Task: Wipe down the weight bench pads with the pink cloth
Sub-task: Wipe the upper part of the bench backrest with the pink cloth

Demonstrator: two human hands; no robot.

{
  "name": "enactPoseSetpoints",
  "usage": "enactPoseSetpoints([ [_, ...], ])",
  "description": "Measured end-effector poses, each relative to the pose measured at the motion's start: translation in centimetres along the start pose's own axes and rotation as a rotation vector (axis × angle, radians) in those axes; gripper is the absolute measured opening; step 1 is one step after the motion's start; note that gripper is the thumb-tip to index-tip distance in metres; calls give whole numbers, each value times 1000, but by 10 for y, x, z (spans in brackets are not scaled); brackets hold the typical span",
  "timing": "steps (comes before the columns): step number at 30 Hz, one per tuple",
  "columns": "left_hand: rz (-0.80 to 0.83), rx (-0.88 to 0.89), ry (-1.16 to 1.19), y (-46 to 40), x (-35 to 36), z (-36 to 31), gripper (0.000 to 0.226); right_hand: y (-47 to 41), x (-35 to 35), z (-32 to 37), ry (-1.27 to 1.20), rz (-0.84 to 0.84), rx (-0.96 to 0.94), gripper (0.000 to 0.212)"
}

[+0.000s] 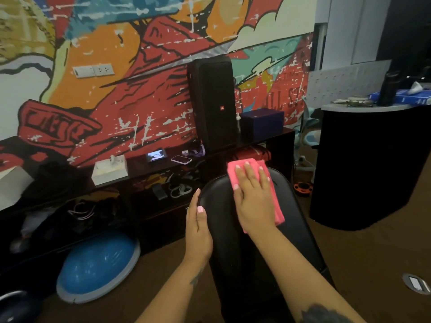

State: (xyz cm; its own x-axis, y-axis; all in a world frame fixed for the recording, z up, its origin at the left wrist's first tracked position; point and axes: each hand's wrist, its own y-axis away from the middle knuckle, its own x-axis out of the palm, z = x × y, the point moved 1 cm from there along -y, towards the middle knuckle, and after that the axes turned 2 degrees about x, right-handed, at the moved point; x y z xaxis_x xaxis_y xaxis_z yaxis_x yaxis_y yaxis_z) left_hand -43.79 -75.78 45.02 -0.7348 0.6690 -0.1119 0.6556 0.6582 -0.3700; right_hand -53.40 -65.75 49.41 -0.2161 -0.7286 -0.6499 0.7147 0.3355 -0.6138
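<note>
- Pressing flat on the pink cloth, the right hand lies with its fingers straight and spread, its grip open, palm down on the fabric.
- The pink cloth is folded and sits on the far, rounded end of the black bench pad, its far edge reaching just past the pad's top; a strip of it shows along the right side of the hand.
- The left hand rests against the left edge of the bench pad, fingers straight and together, thumb lying on the pad's surface; its grip is open too and holds nothing.
- Both forearms reach in from the bottom of the view, and the right one carries a dark tattoo near the frame's lower edge.
- Behind the pad a low dark shelf runs along a wall painted with a bright mural in red, orange and teal.
- On the shelf stand a tall black speaker, a dark blue box just beside it, a white tissue box, a phone and a small lit screen.
- A blue balance dome lies on the brown floor to the left of the pad, below the shelf.
- To the right stands a curved black desk carrying a dark bottle and a pair of glasses.
</note>
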Motion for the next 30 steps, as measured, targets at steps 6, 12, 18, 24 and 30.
enactPoseSetpoints([
  [6, 20, 62, -32, -2, -3, 9, 49, 16, 2, 16, -77, 138, -221, 50],
  [12, 29, 18, -29, -1, -2, 4, 41, 4, -15, -36, -68, 84, -205, 50],
  [18, 42, 31, -42, -1, -4, 4, 50, -22, -13, -7, -99, 51, -50, 52],
  [24, 20, 72, -22, -4, -5, 9, 43, 4, -2, 37, -167, 146, -275, 53],
  [30, 25, 74, -23, -1, -3, 9, 44, 35, -3, -19, -170, 140, -303, 51],
])
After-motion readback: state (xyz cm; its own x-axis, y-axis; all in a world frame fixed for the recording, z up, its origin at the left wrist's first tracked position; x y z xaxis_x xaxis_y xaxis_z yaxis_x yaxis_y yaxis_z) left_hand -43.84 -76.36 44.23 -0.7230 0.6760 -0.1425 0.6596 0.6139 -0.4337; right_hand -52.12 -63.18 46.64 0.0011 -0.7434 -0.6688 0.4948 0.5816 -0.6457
